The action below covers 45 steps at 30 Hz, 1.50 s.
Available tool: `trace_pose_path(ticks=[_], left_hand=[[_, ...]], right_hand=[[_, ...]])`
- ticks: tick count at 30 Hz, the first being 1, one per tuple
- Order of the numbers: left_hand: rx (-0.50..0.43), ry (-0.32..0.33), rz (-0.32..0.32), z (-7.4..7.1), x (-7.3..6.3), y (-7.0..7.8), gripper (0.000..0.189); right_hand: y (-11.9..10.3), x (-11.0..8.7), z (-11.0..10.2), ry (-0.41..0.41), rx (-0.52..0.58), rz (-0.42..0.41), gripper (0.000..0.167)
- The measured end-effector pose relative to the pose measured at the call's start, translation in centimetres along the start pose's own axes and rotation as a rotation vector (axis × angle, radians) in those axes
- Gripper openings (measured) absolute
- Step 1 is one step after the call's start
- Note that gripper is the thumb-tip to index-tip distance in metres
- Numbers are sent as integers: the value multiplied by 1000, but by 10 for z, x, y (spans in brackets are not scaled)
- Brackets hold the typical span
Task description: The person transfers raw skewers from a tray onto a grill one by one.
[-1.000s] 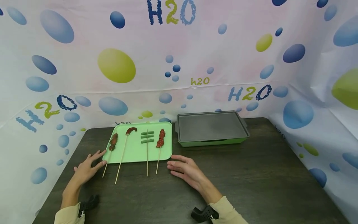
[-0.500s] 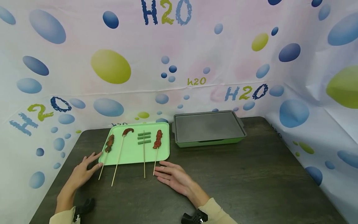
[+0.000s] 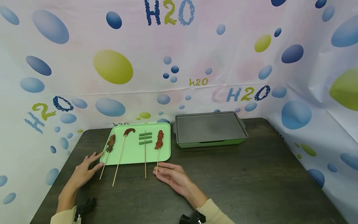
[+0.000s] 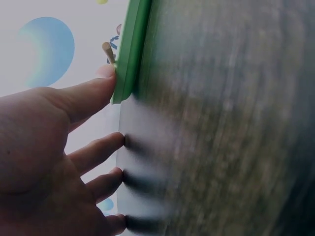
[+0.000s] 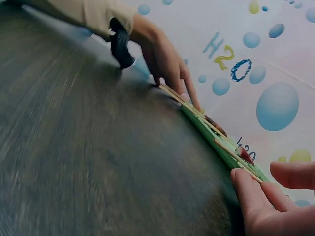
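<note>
A light green tray (image 3: pixel 131 155) holds several skewers whose sticks overhang its near edge. At its near left corner my left hand (image 3: pixel 82 172) spreads its fingers. In the left wrist view the thumb (image 4: pixel 91 98) touches the tray rim (image 4: pixel 129 54) and the other fingertips reach the tabletop. My right hand (image 3: pixel 174 179) is at the stick of the rightmost red meat skewer (image 3: pixel 159 140), fingers beneath it. The right wrist view shows its thumb (image 5: pixel 295 175) apart from the fingers. Also on the tray are a brown meat skewer (image 3: pixel 111 143), a curled dark red skewer (image 3: pixel 129 132) and a green-piece skewer (image 3: pixel 145 142).
A grey flat-topped grill plate (image 3: pixel 209 127) on a green base stands right of the tray. Dark wood-look tabletop (image 3: pixel 251 183) extends in front and to the right. A patterned white sheet (image 3: pixel 195 46) hangs behind.
My right hand has moved left from the tray's near right corner to the rightmost skewer's stick. My left hand stays at the tray's left corner.
</note>
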<state>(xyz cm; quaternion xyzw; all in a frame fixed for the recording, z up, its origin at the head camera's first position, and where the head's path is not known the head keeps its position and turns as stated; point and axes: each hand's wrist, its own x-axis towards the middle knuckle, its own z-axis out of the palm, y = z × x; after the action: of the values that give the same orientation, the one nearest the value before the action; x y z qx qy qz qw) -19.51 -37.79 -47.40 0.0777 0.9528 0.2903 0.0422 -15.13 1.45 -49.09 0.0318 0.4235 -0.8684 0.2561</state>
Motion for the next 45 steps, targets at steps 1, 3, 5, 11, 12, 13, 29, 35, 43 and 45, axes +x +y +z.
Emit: trace_pose_path(ticks=[1, 3, 5, 11, 12, 13, 29, 35, 43, 45], left_hand=[[1, -2, -3, 0, 0, 0, 63], [2, -6, -7, 1, -1, 0, 64], [5, -13, -16, 1, -2, -1, 64], [-8, -17, -20, 1, -2, -1, 66], [-12, -16, -18, 1, -2, -1, 66], [-11, -16, -17, 1, -1, -1, 66], [-25, -18, -6, -1, 1, -2, 66], [-19, -14, -6, -2, 0, -2, 65], [0, -24, -15, -1, 1, 0, 64], [-3, -20, -18, -1, 1, 1, 65]], right_hand=[[1, 0, 0, 9, -10, -11, 48], [2, -1, 0, 21, -27, -32, 48], [3, -1, 0, 35, -33, -48, 48], [3, 1, -1, 68, -41, -77, 46], [2, 1, -1, 70, -41, -78, 47], [2, 1, -1, 70, -41, -77, 47], [-5, -5, -1, 91, -97, -80, 49], [-22, -12, 1, 58, -125, -105, 48], [-48, -26, -8, 51, -161, -115, 49], [-53, -29, -12, 49, -167, -113, 51]])
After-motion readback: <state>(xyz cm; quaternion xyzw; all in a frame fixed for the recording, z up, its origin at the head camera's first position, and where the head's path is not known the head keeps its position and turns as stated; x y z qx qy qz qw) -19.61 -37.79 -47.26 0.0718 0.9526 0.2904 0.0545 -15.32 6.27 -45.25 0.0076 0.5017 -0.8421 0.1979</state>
